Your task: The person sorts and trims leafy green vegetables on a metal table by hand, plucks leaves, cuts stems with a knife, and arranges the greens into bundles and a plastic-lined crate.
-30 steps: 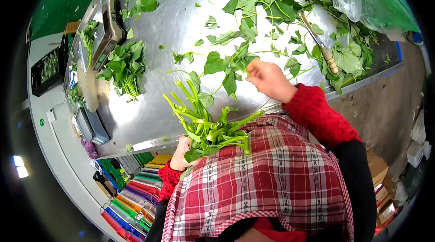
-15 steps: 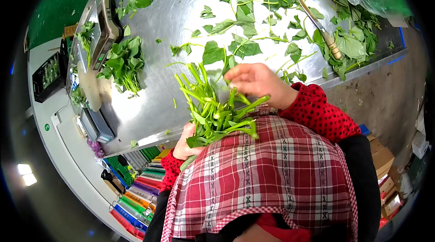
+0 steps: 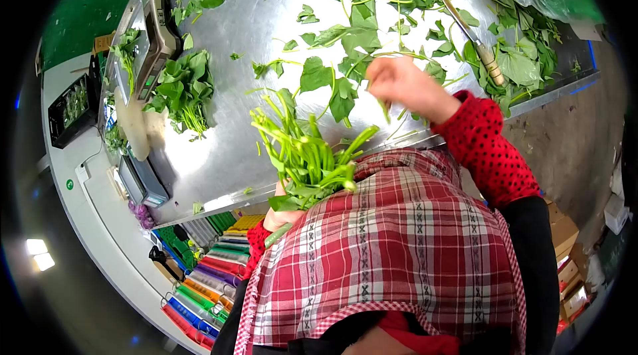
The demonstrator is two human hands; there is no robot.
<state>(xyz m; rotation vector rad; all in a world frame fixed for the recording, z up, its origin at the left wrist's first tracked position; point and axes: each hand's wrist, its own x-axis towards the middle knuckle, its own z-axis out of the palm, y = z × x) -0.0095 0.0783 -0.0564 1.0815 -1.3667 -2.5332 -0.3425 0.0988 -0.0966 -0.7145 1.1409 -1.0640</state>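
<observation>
Left hand (image 3: 275, 218): closed round stem bunch (image 3: 307, 159). Right hand (image 3: 403, 88): curled, contents unclear. Apparently mid-bunching; next move needs steady left grip.

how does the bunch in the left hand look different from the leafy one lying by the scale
The held bunch is in the left hand's grip; the lying bunch rests on the metal table. The held bunch shows mostly bare stems, the lying bunch mostly leaves. Stems fan out loosely in the held bunch but lie close together in the lying bunch. Both are green with leaves and stems.
</observation>
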